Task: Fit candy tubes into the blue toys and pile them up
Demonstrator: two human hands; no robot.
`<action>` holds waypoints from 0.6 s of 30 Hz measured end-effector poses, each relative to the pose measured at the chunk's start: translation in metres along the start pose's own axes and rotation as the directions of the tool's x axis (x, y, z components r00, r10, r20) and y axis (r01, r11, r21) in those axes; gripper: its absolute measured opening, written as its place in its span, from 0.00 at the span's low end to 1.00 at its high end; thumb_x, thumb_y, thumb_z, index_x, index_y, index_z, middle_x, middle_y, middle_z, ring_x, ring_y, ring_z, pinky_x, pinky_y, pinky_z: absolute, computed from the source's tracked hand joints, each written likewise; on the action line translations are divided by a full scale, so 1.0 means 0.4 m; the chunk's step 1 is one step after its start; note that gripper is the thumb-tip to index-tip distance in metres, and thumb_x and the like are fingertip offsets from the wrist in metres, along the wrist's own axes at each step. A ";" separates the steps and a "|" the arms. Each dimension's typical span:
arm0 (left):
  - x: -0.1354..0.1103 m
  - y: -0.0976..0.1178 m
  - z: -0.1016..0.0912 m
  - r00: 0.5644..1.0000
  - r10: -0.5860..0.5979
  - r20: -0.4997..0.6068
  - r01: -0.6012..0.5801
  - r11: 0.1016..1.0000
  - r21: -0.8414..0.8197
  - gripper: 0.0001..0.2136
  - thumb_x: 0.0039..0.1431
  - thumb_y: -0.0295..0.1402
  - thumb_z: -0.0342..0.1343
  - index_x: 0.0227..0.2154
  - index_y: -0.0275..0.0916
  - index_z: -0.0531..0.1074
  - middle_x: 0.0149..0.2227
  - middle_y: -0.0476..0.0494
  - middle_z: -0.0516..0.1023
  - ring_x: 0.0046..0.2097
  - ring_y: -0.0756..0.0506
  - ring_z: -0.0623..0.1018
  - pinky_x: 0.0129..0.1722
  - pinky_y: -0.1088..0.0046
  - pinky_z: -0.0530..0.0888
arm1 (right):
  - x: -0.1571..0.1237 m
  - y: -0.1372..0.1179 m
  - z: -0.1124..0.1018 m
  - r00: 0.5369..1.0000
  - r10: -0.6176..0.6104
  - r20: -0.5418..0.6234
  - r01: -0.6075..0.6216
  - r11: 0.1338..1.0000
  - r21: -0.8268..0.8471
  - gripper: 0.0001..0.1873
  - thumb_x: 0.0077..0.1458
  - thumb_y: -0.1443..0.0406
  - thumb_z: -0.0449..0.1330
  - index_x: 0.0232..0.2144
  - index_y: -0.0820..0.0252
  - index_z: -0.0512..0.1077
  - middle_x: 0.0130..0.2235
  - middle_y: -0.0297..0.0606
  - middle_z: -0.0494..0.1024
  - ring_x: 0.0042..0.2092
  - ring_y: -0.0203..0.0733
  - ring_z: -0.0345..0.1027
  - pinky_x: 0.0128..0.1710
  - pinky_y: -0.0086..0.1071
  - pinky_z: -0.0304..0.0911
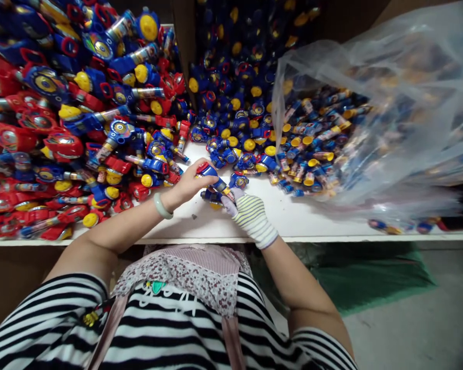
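Toy [212, 172], blue w/ red, is held tilted btwn both hands over the worktop [301, 221]; can't tell if it touches. Its tube [227, 192] points to 4–5 o'clock (clock centred on toy, 12 = far side). L grip [190, 184], bare, is closed round the body; R grip [249, 208], in a striped glove [265, 228], pinches the tube's end, nearly closed, contact partly hidden.

One blue toy [212, 198] lies just beside at 6, another [238, 180] at approx 3. Blue pile [235, 121] at 12–1, running back into shadow. Loose tubes [306, 126], some w/ yellow ends, at 2–3, at the mouth of a clear bag [389, 56] farther out that way. Big red & blue heap [64, 143] fills 9–11; divider [185, 46] at approx 11:30 btwn heap & blue pile.

Bangle [162, 206] on L wrist, approx 8. Apron [173, 273] at 6, green sheet [370, 282] at 4, on grey floor [447, 288].
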State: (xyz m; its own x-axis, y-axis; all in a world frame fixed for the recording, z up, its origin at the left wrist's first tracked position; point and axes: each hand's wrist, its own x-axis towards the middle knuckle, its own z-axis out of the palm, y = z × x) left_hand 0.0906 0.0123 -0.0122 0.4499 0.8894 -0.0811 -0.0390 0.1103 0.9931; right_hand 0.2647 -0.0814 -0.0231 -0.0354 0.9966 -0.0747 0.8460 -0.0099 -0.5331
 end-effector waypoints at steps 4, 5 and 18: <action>-0.004 0.027 -0.036 0.971 0.203 0.127 -0.221 0.965 0.143 0.15 0.45 0.33 0.67 0.35 0.37 0.71 0.37 0.47 0.73 0.39 0.48 0.73 0.41 0.73 0.71 | 0.000 -0.002 0.023 0.977 -0.122 0.175 -0.010 0.792 0.611 0.33 0.65 0.44 0.37 0.36 0.60 0.72 0.20 0.31 0.66 0.20 0.35 0.56 0.23 0.29 0.52; -0.004 0.032 -0.041 0.966 0.219 0.141 -0.241 0.956 0.169 0.15 0.45 0.33 0.67 0.35 0.37 0.71 0.37 0.47 0.74 0.40 0.48 0.73 0.42 0.72 0.71 | 0.002 -0.004 0.026 0.972 -0.142 0.190 -0.024 0.738 0.674 0.34 0.64 0.43 0.36 0.37 0.60 0.72 0.19 0.29 0.64 0.19 0.34 0.54 0.22 0.28 0.51; 0.019 0.076 -0.129 0.932 0.333 0.145 -0.363 0.875 0.321 0.14 0.47 0.35 0.68 0.36 0.40 0.73 0.38 0.48 0.75 0.41 0.47 0.74 0.43 0.68 0.73 | 0.002 -0.028 0.022 0.958 -0.207 0.196 -0.032 0.607 0.794 0.31 0.65 0.45 0.41 0.47 0.62 0.71 0.25 0.33 0.70 0.25 0.36 0.60 0.28 0.30 0.62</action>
State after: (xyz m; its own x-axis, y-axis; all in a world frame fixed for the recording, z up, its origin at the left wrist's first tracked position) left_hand 0.0468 0.0451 0.0128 0.5359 0.8008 0.2674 0.0893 -0.3687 0.9252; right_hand 0.2504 -0.0813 -0.0248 -0.3133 0.9411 -0.1270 0.0919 -0.1031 -0.9904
